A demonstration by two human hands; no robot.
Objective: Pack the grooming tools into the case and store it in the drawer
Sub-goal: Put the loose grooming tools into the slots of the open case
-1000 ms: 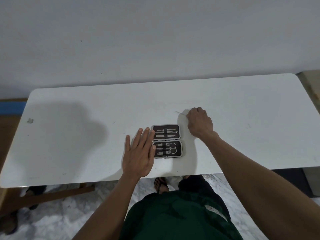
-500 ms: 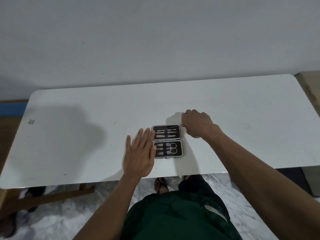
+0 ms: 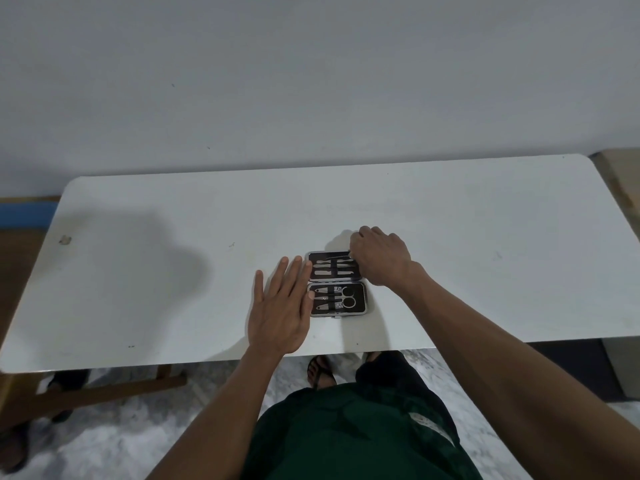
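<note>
Since a second ago my right hand (image 3: 380, 258) has come in from the bare table beyond the case (image 3: 336, 284) and now sits over the case's far right corner; it brought a thin metal tool (image 3: 338, 258) along, which now lies slanted across the upper half of the case; my left hand (image 3: 281, 311) has barely shifted.

Right hand: fingers curled, knuckles up, fingertips at the right end of that thin tool; I read it as a pinch on the tool, though the fingertips themselves are hidden under the hand; left hand: fingers straight and spread, palm down on the table (image 3: 138, 306), fingertips touching the left edge of the case.

Case: open flat, two black halves one above the other, hinge line running left to right between them; it lies near the middle of the table, closer to my edge than to the wall (image 3: 311, 81); upper half holds a row of small silver tools; lower half holds scissors (image 3: 348, 296) with the loops to the right, and more small tools beside them.

Room: wide bare white surface to the left and to the right of the case, and more beyond it up to the far edge against the wall; rounded table corners at far left and far right; near edge just behind my left wrist; a small mark (image 3: 64, 240) near the left end, well apart from the case.
</note>
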